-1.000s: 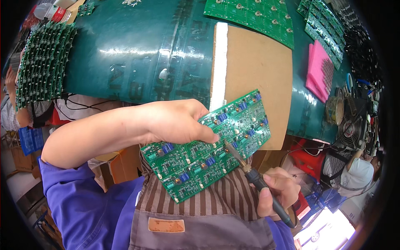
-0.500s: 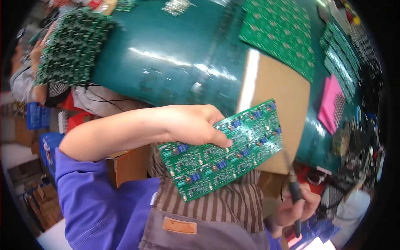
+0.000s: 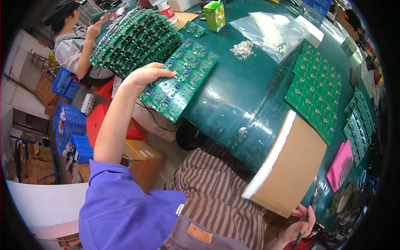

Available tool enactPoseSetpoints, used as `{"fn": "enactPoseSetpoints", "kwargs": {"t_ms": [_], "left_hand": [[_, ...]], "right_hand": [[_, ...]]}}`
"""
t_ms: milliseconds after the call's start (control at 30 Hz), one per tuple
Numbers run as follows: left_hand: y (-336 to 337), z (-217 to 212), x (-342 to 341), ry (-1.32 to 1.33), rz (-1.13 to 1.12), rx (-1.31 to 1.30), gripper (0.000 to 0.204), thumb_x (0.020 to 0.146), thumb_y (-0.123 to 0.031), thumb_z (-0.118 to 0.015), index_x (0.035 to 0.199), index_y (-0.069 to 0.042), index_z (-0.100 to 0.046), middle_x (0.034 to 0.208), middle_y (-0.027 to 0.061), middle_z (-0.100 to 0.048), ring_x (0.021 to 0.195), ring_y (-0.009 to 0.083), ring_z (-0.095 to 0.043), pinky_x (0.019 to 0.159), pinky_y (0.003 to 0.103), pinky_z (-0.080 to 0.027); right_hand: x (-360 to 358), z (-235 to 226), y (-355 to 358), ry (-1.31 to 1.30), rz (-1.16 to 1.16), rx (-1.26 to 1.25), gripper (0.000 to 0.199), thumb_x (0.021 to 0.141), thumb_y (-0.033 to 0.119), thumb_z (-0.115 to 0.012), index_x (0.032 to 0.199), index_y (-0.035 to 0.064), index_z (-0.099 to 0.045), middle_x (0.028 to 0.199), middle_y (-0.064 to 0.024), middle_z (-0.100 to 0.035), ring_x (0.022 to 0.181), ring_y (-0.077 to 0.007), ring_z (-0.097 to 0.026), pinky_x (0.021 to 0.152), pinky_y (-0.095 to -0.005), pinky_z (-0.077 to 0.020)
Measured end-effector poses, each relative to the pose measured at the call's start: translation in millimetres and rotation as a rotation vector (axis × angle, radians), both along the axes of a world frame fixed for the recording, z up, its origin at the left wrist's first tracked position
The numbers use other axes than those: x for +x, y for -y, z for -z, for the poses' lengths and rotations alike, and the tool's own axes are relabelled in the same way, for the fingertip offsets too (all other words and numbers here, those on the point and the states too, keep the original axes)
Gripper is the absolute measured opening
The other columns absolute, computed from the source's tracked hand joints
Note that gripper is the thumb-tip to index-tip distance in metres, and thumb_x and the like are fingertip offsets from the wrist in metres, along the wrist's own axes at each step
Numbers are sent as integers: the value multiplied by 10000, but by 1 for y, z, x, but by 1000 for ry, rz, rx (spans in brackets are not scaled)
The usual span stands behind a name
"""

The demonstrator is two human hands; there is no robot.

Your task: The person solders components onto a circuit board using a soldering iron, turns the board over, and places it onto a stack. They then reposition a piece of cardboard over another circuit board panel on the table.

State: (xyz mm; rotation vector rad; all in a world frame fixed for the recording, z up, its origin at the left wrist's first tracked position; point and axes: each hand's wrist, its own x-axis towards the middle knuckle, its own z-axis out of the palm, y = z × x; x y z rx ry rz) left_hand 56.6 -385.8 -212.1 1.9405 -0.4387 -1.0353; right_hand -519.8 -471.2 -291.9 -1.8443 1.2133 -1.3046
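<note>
My left hand (image 3: 146, 77), arm stretched out to the far left, grips a green circuit board (image 3: 181, 89) by its near left edge, thumb on top. Blue and other small parts dot the board's upper face. It is tilted in front of a tall stack of similar populated boards (image 3: 135, 39); whether the two touch, I cannot tell. At the lower right, my right hand (image 3: 303, 225) has its fingers wrapped round the dark handle of a soldering iron (image 3: 313, 201), its tip pointing up and away. A cardboard sheet (image 3: 296, 166) with a white edge lies beside that hand.
Flat green panels (image 3: 314, 89) and more boards (image 3: 359, 131) lie right, near a pink pad (image 3: 339, 166). Small white parts (image 3: 243, 50), a plastic bag (image 3: 275, 33) and a drink carton (image 3: 215, 16) stand farther back. A co-worker (image 3: 71, 46) sits far left, above blue crates (image 3: 66, 83).
My left hand has carried the board from over my lap up and left to the stack. My right hand, still with the soldering iron, sits slightly lower in view. The view has shifted too.
</note>
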Motion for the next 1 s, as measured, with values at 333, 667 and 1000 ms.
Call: {"fn": "enactPoseSetpoints", "kwargs": {"t_ms": [333, 667, 1000], "left_hand": [[1, 25, -28, 1394, 8, 251, 517, 750, -328, -766, 1110, 22, -642, 1027, 168, -679, 938, 311, -570, 864, 396, -458], [-15, 56, -69, 1294, -26, 121, 896, 707, -380, -824, 1404, -15, -396, 1120, 182, -635, 988, 325, -550, 913, 434, -378], [-24, 57, -57, 1331, -6, 171, 767, 722, -356, -816, 1335, -22, -499, 1108, 173, -642, 978, 324, -554, 903, 431, -388]], "right_hand": [[-28, 8, 12, -169, -71, 89, 404, 867, 299, -722, 1059, 43, -474, 1161, -227, -614, 1089, -293, -608, 947, -389, -470], [-12, 17, 7, -140, -137, 344, 704, 590, 199, -872, 1119, 102, -418, 1373, -202, -475, 1334, -345, -389, 1086, -408, -304], [-16, 3, 6, -601, -277, -9, 577, 587, -67, -729, 1048, 117, -435, 1368, -189, -508, 1297, -349, -416, 1076, -387, -309]]}}
